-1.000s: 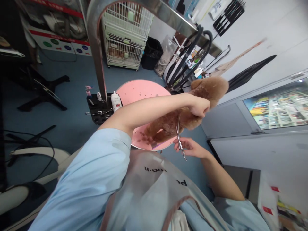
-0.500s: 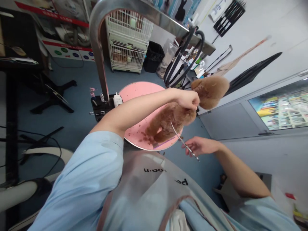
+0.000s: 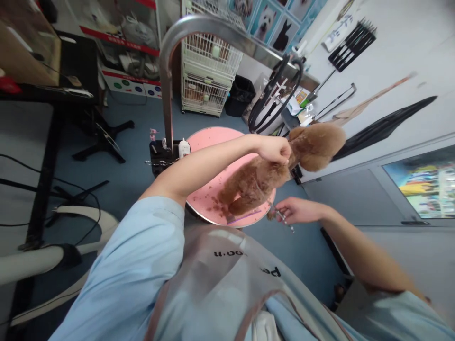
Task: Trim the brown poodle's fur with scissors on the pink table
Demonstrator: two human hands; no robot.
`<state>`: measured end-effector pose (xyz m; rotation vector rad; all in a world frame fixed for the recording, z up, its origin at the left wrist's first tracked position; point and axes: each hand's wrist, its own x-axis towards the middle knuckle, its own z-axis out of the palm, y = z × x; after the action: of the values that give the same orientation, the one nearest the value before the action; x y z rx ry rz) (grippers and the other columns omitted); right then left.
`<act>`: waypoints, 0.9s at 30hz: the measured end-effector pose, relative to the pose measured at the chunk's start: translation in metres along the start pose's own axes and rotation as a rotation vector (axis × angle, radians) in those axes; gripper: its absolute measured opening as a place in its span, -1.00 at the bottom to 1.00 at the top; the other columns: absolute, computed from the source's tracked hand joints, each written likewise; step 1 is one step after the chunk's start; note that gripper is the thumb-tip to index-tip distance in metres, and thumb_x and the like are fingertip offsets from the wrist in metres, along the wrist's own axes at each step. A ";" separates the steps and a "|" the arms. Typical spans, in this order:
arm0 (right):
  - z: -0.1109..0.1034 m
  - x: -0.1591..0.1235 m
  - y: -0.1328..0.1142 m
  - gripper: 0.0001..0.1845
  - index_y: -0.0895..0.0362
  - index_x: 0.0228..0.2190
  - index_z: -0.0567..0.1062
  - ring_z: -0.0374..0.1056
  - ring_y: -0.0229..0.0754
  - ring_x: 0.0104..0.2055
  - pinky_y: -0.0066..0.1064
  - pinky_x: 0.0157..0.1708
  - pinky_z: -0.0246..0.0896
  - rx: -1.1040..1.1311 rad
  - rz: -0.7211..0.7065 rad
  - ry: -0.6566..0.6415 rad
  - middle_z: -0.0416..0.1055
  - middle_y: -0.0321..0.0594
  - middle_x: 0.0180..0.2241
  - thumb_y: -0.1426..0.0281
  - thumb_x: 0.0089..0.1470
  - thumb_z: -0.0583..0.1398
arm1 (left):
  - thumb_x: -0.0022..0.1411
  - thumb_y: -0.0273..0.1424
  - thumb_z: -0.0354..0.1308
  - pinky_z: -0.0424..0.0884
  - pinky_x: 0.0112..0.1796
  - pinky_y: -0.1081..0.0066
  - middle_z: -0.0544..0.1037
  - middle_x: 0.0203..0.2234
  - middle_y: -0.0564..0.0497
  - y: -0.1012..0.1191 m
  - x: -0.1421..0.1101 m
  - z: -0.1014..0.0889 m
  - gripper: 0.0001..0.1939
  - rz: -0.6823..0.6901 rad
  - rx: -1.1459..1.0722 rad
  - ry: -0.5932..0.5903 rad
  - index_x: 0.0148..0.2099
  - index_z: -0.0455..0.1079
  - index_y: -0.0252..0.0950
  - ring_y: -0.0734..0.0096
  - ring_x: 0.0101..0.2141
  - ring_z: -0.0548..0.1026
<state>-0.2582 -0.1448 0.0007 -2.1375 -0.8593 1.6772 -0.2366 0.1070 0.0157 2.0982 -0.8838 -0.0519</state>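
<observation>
A curly brown dog [image 3: 256, 184] stands on a round pink table [image 3: 208, 137], its head turned away to the right. My left hand [image 3: 275, 148] is closed in a fist against the dog's neck and shoulder; the fingertips are hidden in the fur. In my right hand [image 3: 300, 210] is a pair of curved scissors [image 3: 283, 219], slightly blurred, the fingers at its handles. The long blades reach up to the fur on the dog's side. Loose brown clippings [image 3: 217, 206] and a thin purple tool [image 3: 243, 217] lie near the dog's hind legs.
A metal grooming arm [image 3: 167, 90] arches over the table, with black looped straps [image 3: 259, 111] hanging from it. A white bottle [image 3: 184, 148] stands in a black holder at the table's left. Behind are stacked cages [image 3: 206, 90] and a black bin [image 3: 240, 97].
The view has shifted, so the scene sits further right and slightly lower. The dog's head has turned a little. Both hands keep their places, the scissors still at the dog's side.
</observation>
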 end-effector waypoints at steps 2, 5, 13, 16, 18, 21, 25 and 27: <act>0.027 0.017 0.024 -0.77 0.19 -0.37 0.48 0.31 -0.29 -0.39 -0.44 -0.34 0.29 -0.032 -0.095 0.088 0.41 -0.28 -0.42 0.44 -0.21 0.26 | 0.08 -0.46 0.05 0.19 -0.40 0.48 0.43 -0.58 0.04 0.007 -0.020 0.006 -0.83 -0.012 0.086 0.086 -0.49 0.39 -0.39 0.54 -0.51 0.28; 0.082 0.052 0.078 -0.68 0.14 -0.47 0.39 0.30 -0.26 -0.43 -0.39 -0.38 0.28 0.201 -0.155 0.077 0.39 -0.29 -0.46 0.26 -0.27 0.34 | 0.22 -0.43 -0.01 0.25 -0.24 0.42 0.49 -0.44 -0.03 0.018 -0.067 0.034 -0.76 -0.054 0.278 0.418 -0.43 0.42 -0.37 0.46 -0.37 0.36; 0.137 0.085 0.141 -0.38 0.07 -0.52 0.28 0.15 -0.24 -0.66 -0.34 -0.59 0.15 0.601 -0.070 0.800 0.19 -0.38 -0.67 -0.25 -0.18 0.16 | 0.24 -0.50 0.07 0.32 -0.25 0.39 0.50 -0.43 0.00 0.018 -0.140 0.136 -0.90 -0.334 0.463 1.003 -0.34 0.37 -0.32 0.43 -0.34 0.41; 0.108 0.062 0.125 -0.44 0.08 -0.58 0.27 0.23 -0.20 -0.54 -0.33 -0.49 0.20 0.372 -0.145 0.838 0.25 -0.29 -0.62 -0.14 0.08 0.00 | 0.22 -0.53 0.08 0.34 -0.26 0.39 0.49 -0.44 0.01 0.025 -0.139 0.155 -0.92 -0.333 0.513 1.012 -0.34 0.35 -0.32 0.44 -0.34 0.42; 0.083 0.045 0.113 -0.49 0.10 -0.57 0.28 0.26 -0.21 -0.48 -0.34 -0.39 0.23 0.206 -0.205 0.741 0.30 -0.27 -0.57 -0.03 0.17 -0.04 | 0.21 -0.54 0.08 0.36 -0.27 0.39 0.49 -0.45 0.01 0.036 -0.135 0.162 -0.93 -0.344 0.550 1.005 -0.33 0.35 -0.31 0.44 -0.35 0.43; 0.041 0.019 0.099 -0.57 0.12 -0.50 0.32 0.32 -0.23 -0.43 -0.35 -0.32 0.27 0.157 -0.286 0.424 0.41 -0.22 -0.51 0.10 0.22 -0.05 | 0.20 -0.54 0.08 0.37 -0.28 0.38 0.51 -0.45 0.02 0.057 -0.123 0.169 -0.92 -0.369 0.637 1.014 -0.33 0.35 -0.30 0.43 -0.35 0.46; -0.014 -0.008 0.082 -0.63 0.16 -0.14 0.34 0.43 -0.21 -0.28 -0.38 -0.31 0.31 0.178 -0.419 -0.091 0.49 -0.12 -0.24 0.25 0.02 0.20 | 0.16 -0.57 0.10 0.38 -0.26 0.37 0.52 -0.47 0.04 0.081 -0.099 0.172 -0.90 -0.391 0.776 1.031 -0.34 0.34 -0.27 0.44 -0.38 0.46; -0.041 -0.017 0.070 -0.61 0.15 -0.16 0.37 0.42 -0.22 -0.33 -0.42 -0.37 0.28 0.000 -0.429 -0.124 0.49 -0.18 -0.29 0.33 -0.07 0.24 | 0.15 -0.57 0.10 0.36 -0.27 0.38 0.51 -0.48 0.04 0.088 -0.089 0.175 -0.90 -0.405 0.832 1.038 -0.33 0.33 -0.27 0.45 -0.39 0.45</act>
<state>-0.2025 -0.2039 -0.0141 -1.7020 -1.2479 1.5877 -0.4111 0.0057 -0.0581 2.5027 0.2222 1.2563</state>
